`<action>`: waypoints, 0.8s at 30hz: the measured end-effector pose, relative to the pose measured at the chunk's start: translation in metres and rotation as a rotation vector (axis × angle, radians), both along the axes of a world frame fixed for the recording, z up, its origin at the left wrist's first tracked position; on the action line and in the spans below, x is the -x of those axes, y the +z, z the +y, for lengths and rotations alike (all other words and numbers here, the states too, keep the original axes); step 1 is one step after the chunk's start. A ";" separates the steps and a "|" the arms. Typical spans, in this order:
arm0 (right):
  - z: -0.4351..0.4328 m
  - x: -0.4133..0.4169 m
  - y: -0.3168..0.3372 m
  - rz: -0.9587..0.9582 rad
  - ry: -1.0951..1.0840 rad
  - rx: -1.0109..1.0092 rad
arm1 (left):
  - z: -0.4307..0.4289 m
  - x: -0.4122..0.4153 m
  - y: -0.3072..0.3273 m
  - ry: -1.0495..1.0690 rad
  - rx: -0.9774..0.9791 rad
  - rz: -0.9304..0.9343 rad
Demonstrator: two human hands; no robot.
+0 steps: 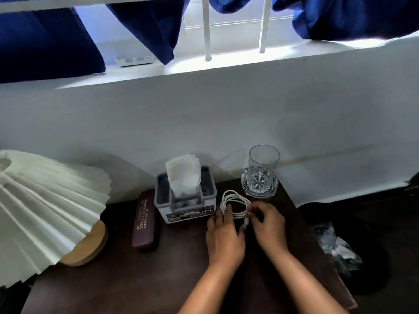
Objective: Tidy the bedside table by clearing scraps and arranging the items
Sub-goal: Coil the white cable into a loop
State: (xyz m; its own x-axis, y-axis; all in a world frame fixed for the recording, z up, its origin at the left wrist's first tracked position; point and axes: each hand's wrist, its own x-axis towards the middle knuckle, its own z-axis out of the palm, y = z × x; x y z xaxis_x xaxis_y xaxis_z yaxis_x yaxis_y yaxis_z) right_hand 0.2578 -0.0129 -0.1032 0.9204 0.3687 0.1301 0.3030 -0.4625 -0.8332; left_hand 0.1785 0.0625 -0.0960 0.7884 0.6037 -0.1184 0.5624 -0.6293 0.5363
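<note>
Lamp: We found the pleated lamp [43,207] on its wooden base at the table's [118,279] left edge, its shade tilted toward us.
Glasses case: A maroon glasses case [143,219] lay flat, just left of the tissue box.
Tissue box: The tissue box [186,200] stood at the back edge against the wall, one tissue standing up out of it.
Left hand: The left hand [223,239] lay palm down, fingers extended onto the near left side of the cable coil.
Cable coil: The white cable coil [235,203] rested near the back right corner, between tissue box and glass.
Right hand: The right hand [267,225] pinched the coil's loose end and plug at its right side.
Glass: An empty glass [263,168] stood on a cut-glass coaster in the back right corner, near the coil.
Bin: A dark bin [340,248] with crumpled scraps sat on the floor beyond the right edge.
Risk: We judged that the coil could spring open on release, and that a wide hand movement could knock the glass.
</note>
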 end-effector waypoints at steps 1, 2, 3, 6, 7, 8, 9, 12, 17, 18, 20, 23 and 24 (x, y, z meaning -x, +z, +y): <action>-0.001 0.002 -0.002 -0.029 0.022 0.002 | -0.003 0.001 0.000 -0.026 -0.029 0.062; -0.003 0.005 -0.004 -0.054 0.049 0.011 | -0.006 0.001 -0.001 -0.038 -0.046 0.087; -0.005 0.006 -0.006 -0.076 0.081 0.026 | -0.008 0.001 -0.002 -0.038 -0.060 0.088; -0.013 0.007 -0.012 -0.183 0.175 0.147 | -0.011 0.000 -0.002 -0.089 -0.058 0.172; -0.015 0.007 -0.014 -0.245 0.200 0.214 | -0.012 0.001 0.000 -0.084 -0.068 0.217; -0.016 0.008 -0.015 -0.311 0.225 0.285 | -0.013 0.003 0.001 -0.057 -0.107 0.219; -0.016 0.010 -0.017 -0.376 0.246 0.355 | -0.014 0.004 0.002 -0.015 -0.189 0.180; -0.013 0.016 -0.017 -0.468 0.250 0.555 | -0.018 0.007 -0.009 -0.022 -0.270 0.184; 0.000 0.020 -0.016 -0.529 0.142 0.758 | -0.011 0.012 -0.011 -0.015 -0.148 0.110; 0.004 0.021 -0.016 -0.517 0.124 0.779 | -0.009 0.014 -0.009 -0.008 -0.099 0.064; 0.009 0.020 -0.014 -0.490 0.101 0.814 | -0.006 0.018 -0.005 -0.046 -0.044 0.060; 0.019 0.019 -0.012 -0.458 0.060 0.825 | 0.000 0.023 0.000 -0.131 -0.019 0.102; 0.020 0.019 -0.009 -0.436 0.046 0.838 | 0.001 0.025 0.002 -0.141 -0.012 0.086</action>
State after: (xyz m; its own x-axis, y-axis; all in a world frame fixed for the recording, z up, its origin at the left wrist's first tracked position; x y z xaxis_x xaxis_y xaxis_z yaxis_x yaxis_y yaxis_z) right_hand 0.2389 0.0074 -0.1126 0.8349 0.5333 0.1359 0.5428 -0.8387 -0.0440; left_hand 0.1530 0.0634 -0.0943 0.8525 0.4898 -0.1825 0.5117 -0.7109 0.4824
